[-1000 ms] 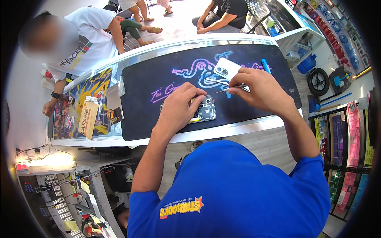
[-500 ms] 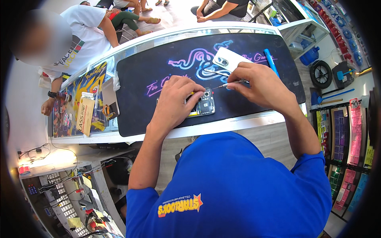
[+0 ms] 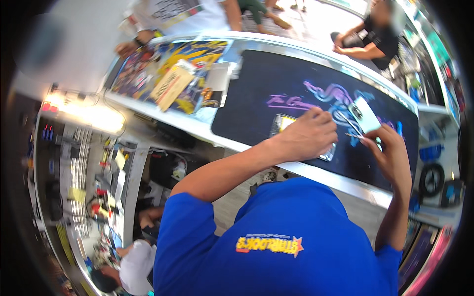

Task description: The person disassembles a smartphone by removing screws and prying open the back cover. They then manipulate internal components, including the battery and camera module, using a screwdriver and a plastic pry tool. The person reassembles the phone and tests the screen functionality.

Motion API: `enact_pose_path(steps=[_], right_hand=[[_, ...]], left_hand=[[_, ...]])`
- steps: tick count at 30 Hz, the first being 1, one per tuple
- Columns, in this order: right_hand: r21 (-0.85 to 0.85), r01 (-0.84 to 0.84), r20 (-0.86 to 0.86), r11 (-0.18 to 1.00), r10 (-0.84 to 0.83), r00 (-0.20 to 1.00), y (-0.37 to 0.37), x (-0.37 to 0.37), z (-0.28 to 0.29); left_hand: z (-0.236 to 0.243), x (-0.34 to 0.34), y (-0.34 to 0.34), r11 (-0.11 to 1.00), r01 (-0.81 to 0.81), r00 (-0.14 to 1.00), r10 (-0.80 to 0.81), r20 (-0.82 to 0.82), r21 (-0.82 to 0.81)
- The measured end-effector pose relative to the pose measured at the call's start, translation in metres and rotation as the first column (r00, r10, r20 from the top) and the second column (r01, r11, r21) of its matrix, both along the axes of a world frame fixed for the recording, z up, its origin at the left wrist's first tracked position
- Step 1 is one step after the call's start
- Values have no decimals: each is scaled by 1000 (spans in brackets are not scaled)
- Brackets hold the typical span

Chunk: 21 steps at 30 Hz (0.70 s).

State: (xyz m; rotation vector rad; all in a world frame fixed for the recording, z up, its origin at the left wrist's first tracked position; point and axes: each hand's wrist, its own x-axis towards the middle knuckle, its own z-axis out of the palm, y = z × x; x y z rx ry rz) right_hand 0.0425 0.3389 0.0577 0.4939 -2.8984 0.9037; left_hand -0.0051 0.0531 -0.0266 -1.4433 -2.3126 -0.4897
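My left hand (image 3: 308,133) lies over an opened phone (image 3: 284,121) on a black mat (image 3: 237,98), its fingers curled on the phone and hiding much of its inside. My right hand (image 3: 390,148), just to the right, pinches a thin metal pen-like tool (image 3: 354,135) whose tip points toward my left hand. A white phone or back cover with a camera bump (image 3: 365,116) lies beyond my hands, with another slim metal tool (image 3: 345,118) beside it. A blue cylindrical item (image 3: 399,129) is partly hidden behind my right hand. The picture is blurred.
The glass counter (image 3: 190,119) also bears a colourful poster (image 3: 197,52), a brown envelope (image 3: 170,89) and a grey box (image 3: 217,76). Beyond it are a person in white (image 3: 192,15) and a seated person in black (image 3: 375,54). At lower left are a cluttered desk (image 3: 116,182) and another person (image 3: 136,266).
The view has swung left, shifting the counter rightward and bringing the person at lower left into sight. My hands stay at the opened phone, my right still gripping the tool.
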Motion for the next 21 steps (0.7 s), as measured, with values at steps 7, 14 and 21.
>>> enact_pose_path(steps=[7,14,21], right_hand=[[-40,102,157,994,-94,983,-7,-6,3],[-311,89,202,946,-25,979,1,-16,-12],[-186,-56,-29,981,51,998,-8,-31,-7]], left_hand=[[6,2,-14,920,-189,940,68,335,344],[17,8,-2,806,-253,888,-26,460,535],[19,17,-3,616,-344,873,-68,483,709]])
